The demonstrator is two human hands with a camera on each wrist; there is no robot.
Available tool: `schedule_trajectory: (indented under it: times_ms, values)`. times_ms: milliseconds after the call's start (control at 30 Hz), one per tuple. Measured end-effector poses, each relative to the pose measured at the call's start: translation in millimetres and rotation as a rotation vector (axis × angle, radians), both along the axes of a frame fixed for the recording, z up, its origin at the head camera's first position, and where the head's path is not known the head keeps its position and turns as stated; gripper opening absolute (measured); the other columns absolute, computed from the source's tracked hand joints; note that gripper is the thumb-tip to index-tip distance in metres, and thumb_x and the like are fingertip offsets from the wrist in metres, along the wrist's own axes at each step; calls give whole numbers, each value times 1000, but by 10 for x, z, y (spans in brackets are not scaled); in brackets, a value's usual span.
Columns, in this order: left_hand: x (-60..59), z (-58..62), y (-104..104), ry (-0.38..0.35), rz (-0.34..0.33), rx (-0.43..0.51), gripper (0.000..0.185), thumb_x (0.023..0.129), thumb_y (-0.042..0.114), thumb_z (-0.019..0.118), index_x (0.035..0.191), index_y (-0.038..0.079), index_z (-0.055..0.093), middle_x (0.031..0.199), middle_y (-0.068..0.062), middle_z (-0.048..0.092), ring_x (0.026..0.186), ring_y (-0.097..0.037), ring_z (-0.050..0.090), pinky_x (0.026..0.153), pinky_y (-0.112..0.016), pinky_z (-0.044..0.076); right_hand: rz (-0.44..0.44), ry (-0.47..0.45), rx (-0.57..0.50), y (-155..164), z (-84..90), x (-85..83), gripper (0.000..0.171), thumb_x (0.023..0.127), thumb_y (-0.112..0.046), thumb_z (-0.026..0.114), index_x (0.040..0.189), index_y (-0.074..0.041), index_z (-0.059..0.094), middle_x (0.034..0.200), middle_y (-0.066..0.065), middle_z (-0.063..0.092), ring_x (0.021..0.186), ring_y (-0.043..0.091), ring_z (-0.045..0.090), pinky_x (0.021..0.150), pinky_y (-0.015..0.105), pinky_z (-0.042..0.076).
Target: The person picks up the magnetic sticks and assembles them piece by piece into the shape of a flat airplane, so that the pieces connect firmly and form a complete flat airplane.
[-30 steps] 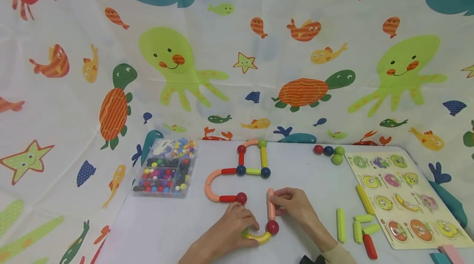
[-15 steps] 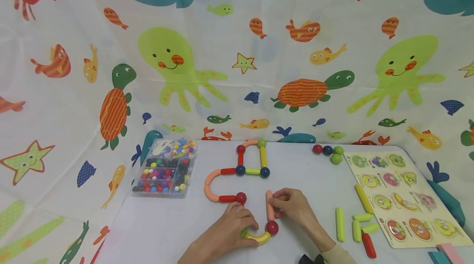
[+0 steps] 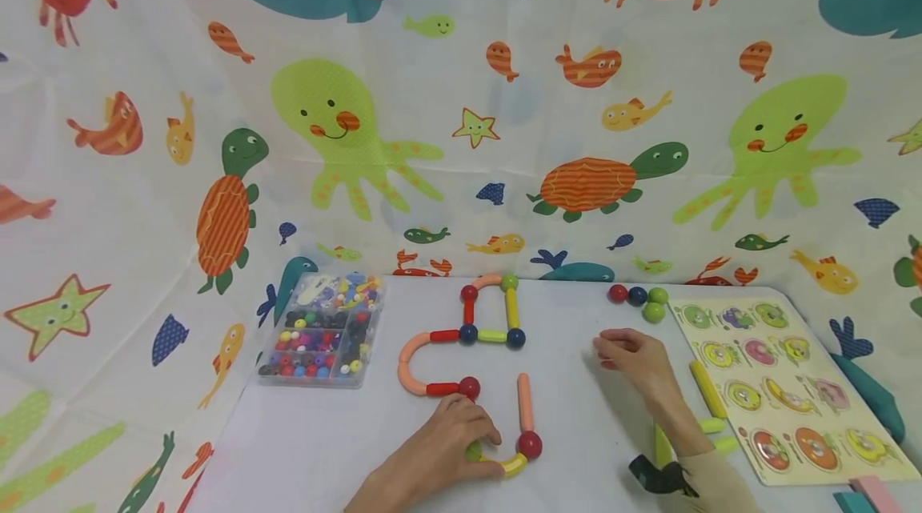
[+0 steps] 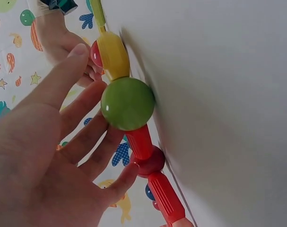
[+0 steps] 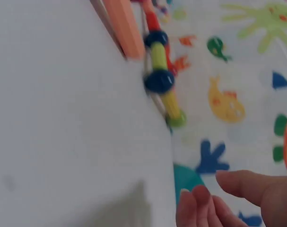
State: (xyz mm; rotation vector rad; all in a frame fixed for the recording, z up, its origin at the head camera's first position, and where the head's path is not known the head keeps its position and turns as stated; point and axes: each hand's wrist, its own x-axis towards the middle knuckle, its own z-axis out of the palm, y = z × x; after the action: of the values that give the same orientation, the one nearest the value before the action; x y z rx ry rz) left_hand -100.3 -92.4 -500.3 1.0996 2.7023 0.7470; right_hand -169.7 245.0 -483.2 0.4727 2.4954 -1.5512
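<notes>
In the head view, my left hand (image 3: pixel 451 445) rests beside a chain of magnetic rods and balls on the white table. In the left wrist view its loosely extended fingers lie along the green ball (image 4: pixel 127 103), the little finger touching a red ball (image 4: pixel 150 161); the thumb lies by the curved yellow rod (image 4: pixel 114 56). That yellow rod leads to another red ball (image 3: pixel 529 444), from which a straight peach rod (image 3: pixel 525 402) points away from me. My right hand (image 3: pixel 641 369) hovers to the right, holding nothing, thumb and fingers loosely bent.
A divided bead box (image 3: pixel 322 329) stands at the left. Beyond the hands, the chain forms a loop with blue balls (image 3: pixel 515 338). Loose balls (image 3: pixel 654 312) lie at the back right. Right of them is a fruit puzzle board (image 3: pixel 792 385) with a yellow rod (image 3: pixel 708 390) alongside.
My right hand has let go of the peach rod and moved right, towards the loose rods. The peach rod stays at the red ball. My left hand has kept its place.
</notes>
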Motion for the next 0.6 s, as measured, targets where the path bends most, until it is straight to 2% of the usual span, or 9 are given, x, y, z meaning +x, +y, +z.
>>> schedule_trajectory:
  times_ms: [100, 233, 367, 467, 600]
  values:
    - [-14, 8, -8, 2, 6, 6, 34, 87, 57, 71, 109, 32, 75, 105, 22, 65, 108, -5, 51, 102, -34, 45, -75, 22, 13, 268, 36, -128, 59, 97, -46, 65, 138, -5, 56, 122, 15, 69, 92, 9, 68, 85, 25, 57]
    - [-29, 13, -13, -8, 11, 17, 34, 87, 57, 71, 110, 31, 75, 105, 21, 65, 108, -4, 51, 101, -34, 46, -194, 64, 70, 536, 37, -254, 59, 97, -47, 65, 139, -7, 56, 125, 13, 66, 85, 5, 67, 77, 18, 55]
    - [-43, 24, -9, -48, 25, 29, 34, 89, 56, 70, 111, 30, 75, 105, 21, 66, 107, -3, 51, 99, -31, 48, -249, 92, 143, 704, 12, -332, 58, 98, -44, 64, 139, -4, 57, 130, 18, 62, 88, 14, 66, 70, 19, 50]
    - [-57, 44, -2, -162, 73, 61, 33, 90, 56, 69, 113, 32, 73, 104, 20, 64, 103, -2, 50, 91, -25, 49, -254, 84, 179, 769, -24, -394, 58, 99, -44, 62, 140, -3, 57, 134, 21, 59, 99, 23, 61, 73, 25, 46]
    - [-80, 90, 17, -327, 148, 163, 30, 93, 52, 67, 115, 33, 71, 101, 21, 60, 97, -3, 54, 83, -19, 51, -250, 61, 184, 818, -70, -476, 60, 100, -43, 60, 141, 0, 55, 139, 25, 55, 112, 32, 52, 79, 33, 44]
